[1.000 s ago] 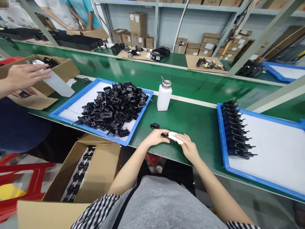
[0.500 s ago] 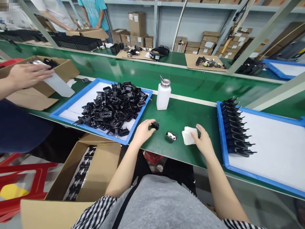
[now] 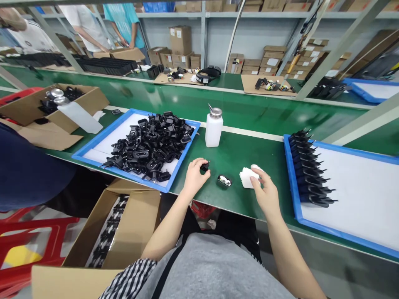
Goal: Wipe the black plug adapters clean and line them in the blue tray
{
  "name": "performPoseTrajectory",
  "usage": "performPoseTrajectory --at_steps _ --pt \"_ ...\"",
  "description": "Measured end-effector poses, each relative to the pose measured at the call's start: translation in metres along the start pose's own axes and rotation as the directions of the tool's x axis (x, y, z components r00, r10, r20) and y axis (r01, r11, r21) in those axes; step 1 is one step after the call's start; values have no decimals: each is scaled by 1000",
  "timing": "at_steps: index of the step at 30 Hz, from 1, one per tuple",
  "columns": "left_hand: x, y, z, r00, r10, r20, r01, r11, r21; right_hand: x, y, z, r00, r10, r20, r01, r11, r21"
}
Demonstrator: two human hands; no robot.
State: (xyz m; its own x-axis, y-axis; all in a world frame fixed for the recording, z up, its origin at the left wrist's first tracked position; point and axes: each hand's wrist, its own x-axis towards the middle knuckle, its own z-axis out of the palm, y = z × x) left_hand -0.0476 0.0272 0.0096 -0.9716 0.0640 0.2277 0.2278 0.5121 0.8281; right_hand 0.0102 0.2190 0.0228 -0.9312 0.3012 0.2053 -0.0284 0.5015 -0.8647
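Black plug (image 3: pixel 205 167): pinched in left hand (image 3: pixel 193 179), mostly hidden by fingers.
White wipe (image 3: pixel 247 177): under right hand (image 3: pixel 266 192) fingertips; grip unclear.
Loose plug (image 3: pixel 223 181): at wipe's 9 o'clock.

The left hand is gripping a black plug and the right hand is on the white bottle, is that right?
Not quite. The left hand does grip a black plug, but the right hand is on the white wipe, not the bottle, which stands untouched farther back. The head view shows it.
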Motion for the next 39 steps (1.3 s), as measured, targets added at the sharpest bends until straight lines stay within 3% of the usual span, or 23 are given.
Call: performPoseTrajectory --at_steps 2,4,6,9,11,13,15,17,21,25,29,39 --pt "-8 10 -2 1000 -3 25 13 921 -389 -4 -10 3 996 13 84 -26 987 160" --pt "-17 22 -3 982 2 189 135 694 -707 -5 -18 7 979 -33 203 -30 953 300" --pt "-24 33 -2 929 16 370 316 483 -816 -5 -24 12 942 -116 315 -10 927 374" --pt "-29 41 -2 845 32 534 486 373 -790 -3 -27 17 917 -155 368 18 937 349" --pt "-27 42 -5 818 28 575 507 438 -742 -1 -27 19 936 -134 327 33 954 297" --pt "-22 38 -9 861 -34 508 411 635 -654 1 -26 18 953 -128 276 71 976 207" --pt "-16 30 -12 927 -77 367 245 866 -437 1 -24 18 967 -136 215 132 991 34" --pt "-12 22 -12 941 -52 334 118 976 -181 2 -21 18 973 -160 163 186 970 -158" --pt "-11 12 0 872 0 490 7 1000 -12 1 -14 25 964 -212 160 254 910 -326" --pt "-15 13 11 893 3 449 -19 999 31 0 -9 33 962 -208 178 260 898 -356" --pt "-16 15 10 906 0 424 -9 1000 18 0 -3 37 962 -184 200 248 895 -370" --pt "-10 12 2 882 52 469 -68 998 18 8 -1 28 896 -149 418 338 840 -425"
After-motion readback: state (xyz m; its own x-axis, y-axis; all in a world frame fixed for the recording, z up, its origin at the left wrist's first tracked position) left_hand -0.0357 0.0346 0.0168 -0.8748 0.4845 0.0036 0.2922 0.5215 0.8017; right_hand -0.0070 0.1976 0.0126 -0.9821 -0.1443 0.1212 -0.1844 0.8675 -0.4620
